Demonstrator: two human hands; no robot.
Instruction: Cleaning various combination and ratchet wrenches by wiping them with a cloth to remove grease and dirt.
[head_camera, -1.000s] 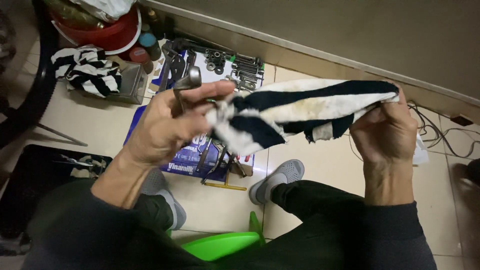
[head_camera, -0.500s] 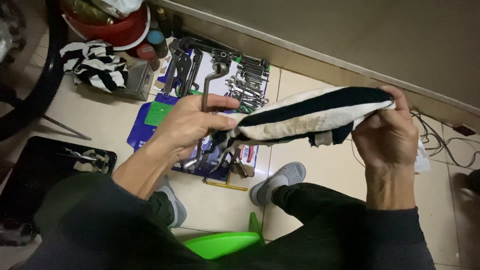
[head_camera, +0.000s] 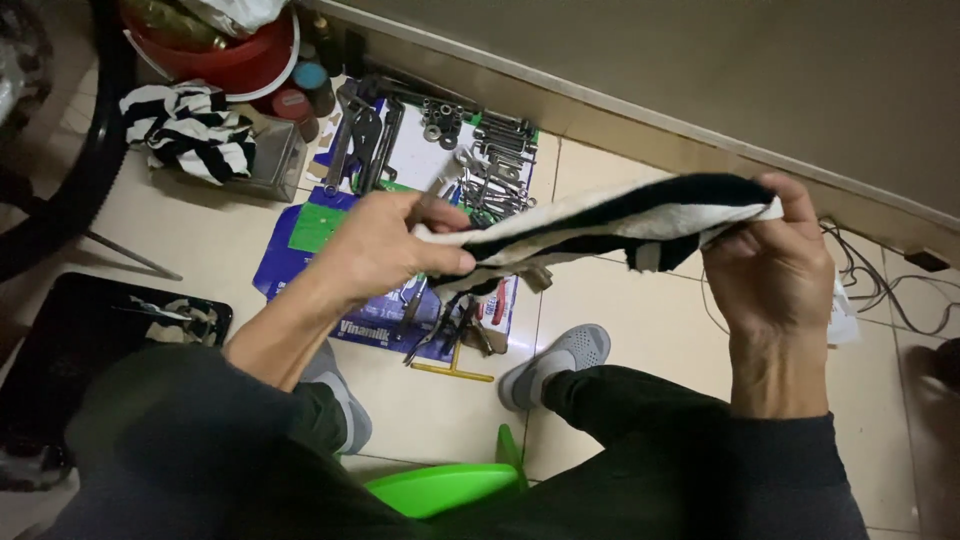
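A black-and-white striped cloth (head_camera: 600, 225) is stretched between my two hands above the floor. My left hand (head_camera: 385, 245) pinches its left end, and a thin metal tool stem pokes out by the fingers. At the cloth's right end my right hand (head_camera: 775, 265) grips it with the thumb on top. Below the cloth lies a blue printed sheet (head_camera: 300, 260) covered with several wrenches, pliers and sockets (head_camera: 480, 150).
A second striped cloth (head_camera: 190, 130) lies on a metal box at the upper left, beside a red basin (head_camera: 235, 55). A bicycle tyre (head_camera: 80, 170) curves at the left. A green stool (head_camera: 445, 485) sits between my legs. Cables (head_camera: 880, 285) trail along the wall at right.
My left hand moved right and lower along the cloth, and the bent metal tool it held up is now mostly hidden. The cloth is pulled straighter between the hands.
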